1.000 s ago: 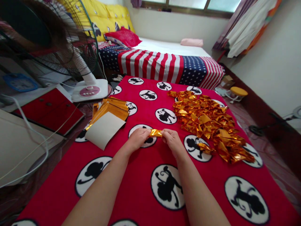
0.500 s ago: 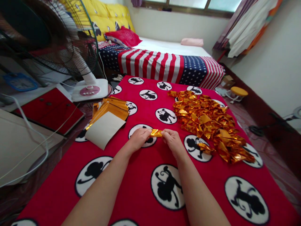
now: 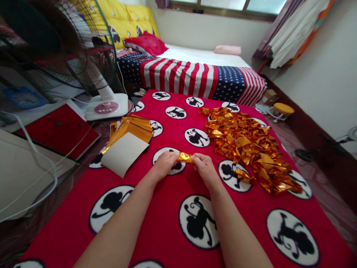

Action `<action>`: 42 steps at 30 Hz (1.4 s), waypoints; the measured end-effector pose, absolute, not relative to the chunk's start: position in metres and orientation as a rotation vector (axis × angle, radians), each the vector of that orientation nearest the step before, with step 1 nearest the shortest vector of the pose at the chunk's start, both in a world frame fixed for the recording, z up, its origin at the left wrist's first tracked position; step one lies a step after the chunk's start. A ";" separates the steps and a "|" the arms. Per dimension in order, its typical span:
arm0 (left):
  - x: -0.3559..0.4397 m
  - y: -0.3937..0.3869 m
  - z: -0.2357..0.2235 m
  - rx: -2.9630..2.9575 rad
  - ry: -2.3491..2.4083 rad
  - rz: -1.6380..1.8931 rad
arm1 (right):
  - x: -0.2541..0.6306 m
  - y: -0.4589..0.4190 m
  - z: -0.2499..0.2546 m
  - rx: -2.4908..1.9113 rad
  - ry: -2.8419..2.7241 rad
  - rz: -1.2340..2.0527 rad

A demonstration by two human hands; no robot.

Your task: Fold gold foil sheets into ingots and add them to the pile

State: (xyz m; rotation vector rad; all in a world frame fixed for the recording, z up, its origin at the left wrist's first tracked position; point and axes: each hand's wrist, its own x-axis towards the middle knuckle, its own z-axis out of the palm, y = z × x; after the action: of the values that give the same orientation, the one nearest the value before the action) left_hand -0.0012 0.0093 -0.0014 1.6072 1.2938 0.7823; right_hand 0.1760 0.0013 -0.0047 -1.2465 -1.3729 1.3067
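Note:
A small piece of folded gold foil paper [image 3: 184, 157] is stretched between my two hands above the red cloth. My left hand [image 3: 166, 162] pinches its left end with closed fingers. At the right end, my right hand [image 3: 202, 163] grips it between thumb and fingers. To the left lies a stack of gold foil sheets [image 3: 135, 126], with one sheet [image 3: 125, 152] on top showing its pale side. A heap of folded gold foil pieces [image 3: 245, 139] spreads over the right side, and a single folded piece [image 3: 244, 176] lies at its near edge.
The red cloth [image 3: 156, 227] with black monkey prints covers the table. An electric fan [image 3: 107, 106] stands at the left beside a red board [image 3: 60, 126] and white cables [image 3: 52, 160]. Beyond is a bed [image 3: 184, 76]; a yellow stool [image 3: 283, 108] stands at the right.
Both hands stay in nearly the same place, still holding the foil piece. The foil has shifted very slightly between the fingers, and the piles look unchanged.

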 end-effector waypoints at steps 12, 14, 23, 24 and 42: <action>-0.001 0.010 -0.002 1.629 1.311 0.772 | 0.176 0.000 -0.002 -1.242 -1.335 1.371; -0.001 0.010 -0.002 1.641 1.312 0.766 | 0.176 0.001 -0.003 -1.237 -1.333 1.365; -0.001 0.011 -0.003 1.887 1.618 0.857 | 0.180 0.003 -0.011 -1.261 -1.391 1.073; -0.001 0.011 -0.004 1.900 1.658 0.884 | 0.180 0.003 -0.012 -1.266 -1.399 1.039; 0.002 0.006 -0.001 2.117 1.918 0.736 | 0.175 0.002 -0.017 -1.323 -1.288 0.860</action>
State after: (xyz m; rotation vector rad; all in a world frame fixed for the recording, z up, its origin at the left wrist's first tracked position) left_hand 0.0021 0.0061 -0.0014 2.1172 1.9182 0.7360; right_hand 0.1750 0.0019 -0.0167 -1.3231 -1.2879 0.8600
